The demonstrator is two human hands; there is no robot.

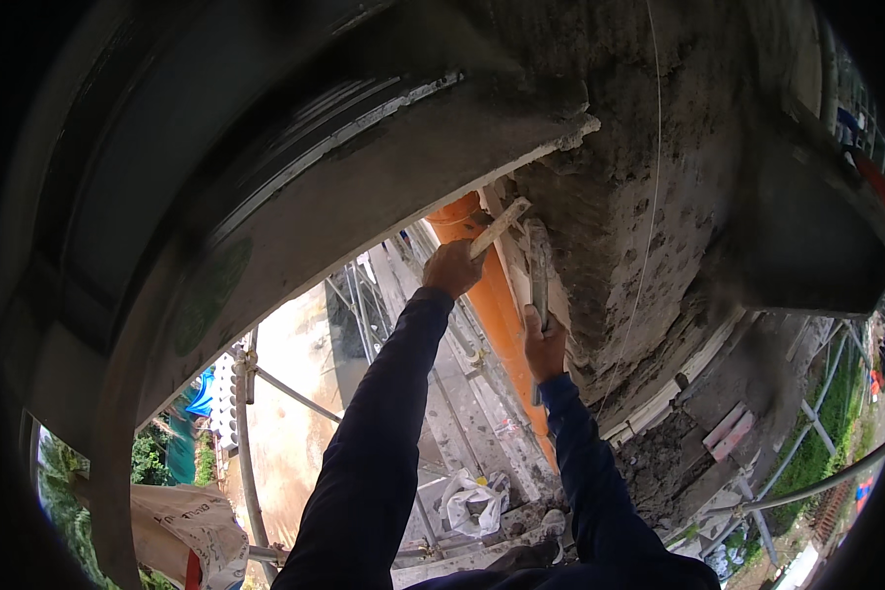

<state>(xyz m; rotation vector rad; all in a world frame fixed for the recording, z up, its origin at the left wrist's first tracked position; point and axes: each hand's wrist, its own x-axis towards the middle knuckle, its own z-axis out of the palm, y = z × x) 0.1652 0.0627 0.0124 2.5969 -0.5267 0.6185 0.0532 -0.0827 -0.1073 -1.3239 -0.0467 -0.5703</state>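
My left hand (450, 269) reaches up and is closed round a flat, pale wooden strip (499, 228), its far end against the wall's edge by an orange pipe (506, 329). Lower and to the right, my right hand (544, 349) grips a long, narrow, mortar-smeared grey tool (539, 258), pointing upward. Its exact kind I cannot make out. The tool lies close to a pale vertical edge (517, 258) of the rough mortar wall (615, 231). Both forearms are in dark sleeves.
A thin string (656, 147) runs down the wall. Overhead, a concrete beam (364, 202) slants across. Below are scaffold boards (462, 413), metal poles (300, 395), a white bag (475, 503) and loose mortar (659, 477). A printed sack (192, 531) hangs at lower left.
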